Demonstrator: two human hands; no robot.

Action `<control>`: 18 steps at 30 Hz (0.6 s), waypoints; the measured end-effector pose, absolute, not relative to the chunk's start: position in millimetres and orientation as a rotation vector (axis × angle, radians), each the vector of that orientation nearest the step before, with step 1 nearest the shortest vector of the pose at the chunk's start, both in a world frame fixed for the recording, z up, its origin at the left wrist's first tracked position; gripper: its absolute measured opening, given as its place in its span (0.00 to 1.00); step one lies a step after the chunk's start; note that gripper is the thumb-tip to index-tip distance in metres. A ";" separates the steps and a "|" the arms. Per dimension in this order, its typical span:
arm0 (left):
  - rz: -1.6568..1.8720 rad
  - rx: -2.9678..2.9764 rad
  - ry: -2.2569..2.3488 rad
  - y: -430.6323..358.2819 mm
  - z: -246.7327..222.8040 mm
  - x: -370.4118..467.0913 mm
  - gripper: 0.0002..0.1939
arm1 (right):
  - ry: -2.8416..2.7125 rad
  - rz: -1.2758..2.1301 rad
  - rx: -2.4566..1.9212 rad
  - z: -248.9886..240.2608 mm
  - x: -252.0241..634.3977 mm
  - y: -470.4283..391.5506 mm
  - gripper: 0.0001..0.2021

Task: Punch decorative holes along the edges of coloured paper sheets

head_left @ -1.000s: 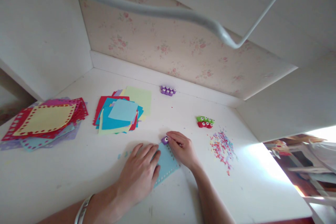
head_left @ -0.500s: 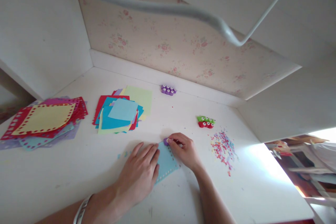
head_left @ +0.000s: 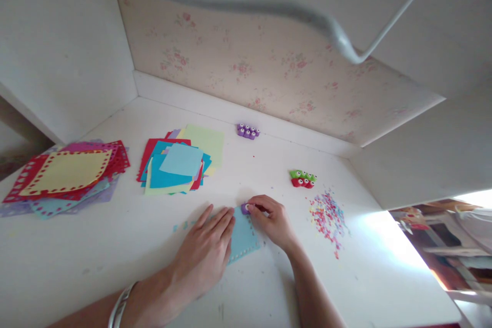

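A light blue sheet (head_left: 243, 238) lies on the white table, with punched holes along its right and lower edges. My left hand (head_left: 209, 246) rests flat over its left part, fingers stretched out, and hides that side. At the sheet's top edge sits a small purple punch (head_left: 245, 208). My right hand (head_left: 272, 219) has its thumb and fingers closed on this punch. A few small blue bits (head_left: 185, 225) lie left of my left hand's fingers.
Punched sheets (head_left: 67, 171) are piled at the far left, plain coloured sheets (head_left: 180, 159) beside them. Purple punches (head_left: 248, 131) stand near the wall. Green and red punches (head_left: 303, 179) and scattered confetti (head_left: 328, 215) are at the right. A white cable (head_left: 230, 2) crosses above.
The purple punch and the fingers of my right hand have shifted slightly relative to the sheet's top edge. The sheet has turned a little. My left hand stays on it.
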State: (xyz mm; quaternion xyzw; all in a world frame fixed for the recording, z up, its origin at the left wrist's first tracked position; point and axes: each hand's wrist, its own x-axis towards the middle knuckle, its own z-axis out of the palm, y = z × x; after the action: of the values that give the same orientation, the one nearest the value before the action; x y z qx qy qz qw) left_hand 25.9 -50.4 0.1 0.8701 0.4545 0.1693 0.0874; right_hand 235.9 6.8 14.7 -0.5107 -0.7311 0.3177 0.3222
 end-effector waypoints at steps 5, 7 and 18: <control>0.499 2.580 1.346 -50.5 -0.8 25.5 0.22 | -1.909 0.821 -1.338 13.9 234.4 6.4 0.08; 0.505 2.579 1.345 -50.7 -0.9 25.3 0.22 | -1.904 0.831 -1.342 13.9 234.1 6.4 0.07; 0.493 2.608 1.331 -49.8 -4.0 24.7 0.22 | -1.928 0.836 -1.342 12.1 236.5 6.4 0.07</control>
State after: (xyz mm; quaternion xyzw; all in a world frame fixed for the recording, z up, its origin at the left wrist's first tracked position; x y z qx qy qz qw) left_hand 24.7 -49.8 -4.0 0.8752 0.4465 0.1654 0.0859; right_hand 236.5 6.4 12.1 -0.5103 -0.7331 0.3177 0.3182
